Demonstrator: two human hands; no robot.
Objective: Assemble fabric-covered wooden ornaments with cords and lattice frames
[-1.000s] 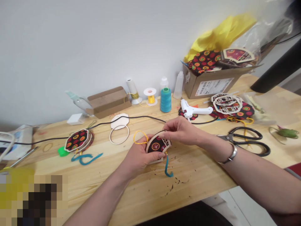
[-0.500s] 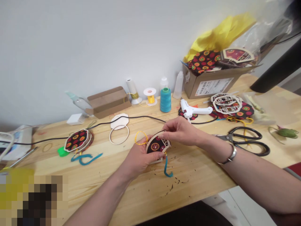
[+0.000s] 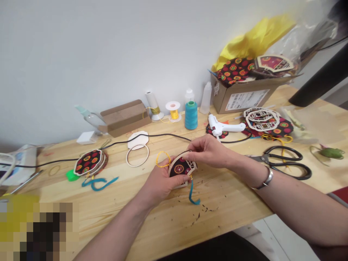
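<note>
Okay, fan-shaped, pale-wood-framed dark patterned fabric ornament, held in front of turquoise thread cone.
Left hand nearly closed, gripping ornament, thumb over front; right hand pinching its upper edge.

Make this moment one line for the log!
left hand: holds fan-shaped piece | right hand: grips its upper edge | scissors: on table

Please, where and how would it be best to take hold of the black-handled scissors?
Probably by the black handle loops, coming from the right. The scissors lie on the table with these loops toward the right, while the metal blades point left, partly hidden by the right forearm. Mind the yellow cord that crosses the loops.
</note>
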